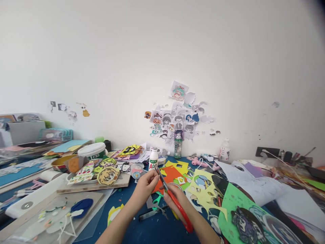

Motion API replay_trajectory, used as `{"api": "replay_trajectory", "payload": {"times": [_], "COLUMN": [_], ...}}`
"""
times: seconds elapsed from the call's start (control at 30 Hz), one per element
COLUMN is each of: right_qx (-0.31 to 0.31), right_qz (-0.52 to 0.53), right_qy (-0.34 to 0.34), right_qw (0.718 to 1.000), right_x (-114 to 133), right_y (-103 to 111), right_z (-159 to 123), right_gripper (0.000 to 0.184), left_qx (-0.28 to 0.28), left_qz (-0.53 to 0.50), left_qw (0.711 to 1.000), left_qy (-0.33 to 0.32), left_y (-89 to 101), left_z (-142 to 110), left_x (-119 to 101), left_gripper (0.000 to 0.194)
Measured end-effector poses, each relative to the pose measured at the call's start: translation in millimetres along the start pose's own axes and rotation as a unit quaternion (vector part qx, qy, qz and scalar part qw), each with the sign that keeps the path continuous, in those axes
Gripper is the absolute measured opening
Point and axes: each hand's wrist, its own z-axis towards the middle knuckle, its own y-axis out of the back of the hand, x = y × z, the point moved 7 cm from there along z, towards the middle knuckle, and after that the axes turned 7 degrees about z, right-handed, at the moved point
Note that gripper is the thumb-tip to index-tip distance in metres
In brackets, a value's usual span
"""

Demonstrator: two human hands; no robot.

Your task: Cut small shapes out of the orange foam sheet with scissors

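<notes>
blue worktop (147, 234), left to right: 1 round white-lidded tub (91, 149), 1 flat roundish face cutout (108, 175), then left hand (147, 180), fingers pinched narrow by the blade tips, can't tell on what, 1 small white bottle (153, 156) upright behind it. 1 pair of scissors (175, 200), metal blades, smooth red handle, in right hand (182, 195); further right, 1 pale yellow sheet (196, 192), ragged with cut-out holes, and 1 speckled green sheet (226, 206).

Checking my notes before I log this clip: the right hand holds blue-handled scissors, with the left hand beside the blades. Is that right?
Not quite: the head view shows red-handled scissors, not blue. The right hand does hold them, with the left hand beside the blades.
</notes>
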Motion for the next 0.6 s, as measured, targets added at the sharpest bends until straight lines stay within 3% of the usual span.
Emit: {"api": "replay_trajectory", "payload": {"times": [0.4, 0.6], "right_qx": [-0.01, -0.063], "right_qz": [-0.026, -0.035], "right_qy": [0.018, -0.017], "right_qw": [0.999, 0.997], "right_x": [-11.7, -21.9], "right_y": [2.9, 7.0], "right_z": [3.2, 4.8], "right_gripper": [0.047, 0.05], "left_qx": [0.008, 0.01], "left_qz": [-0.017, -0.042], "left_qw": [1.0, 0.998], "left_qy": [0.021, 0.034], "left_y": [1.5, 1.4], "left_z": [-0.8, -1.8], "left_x": [-3.4, -6.0], "left_gripper": [0.027, 0.03]}}
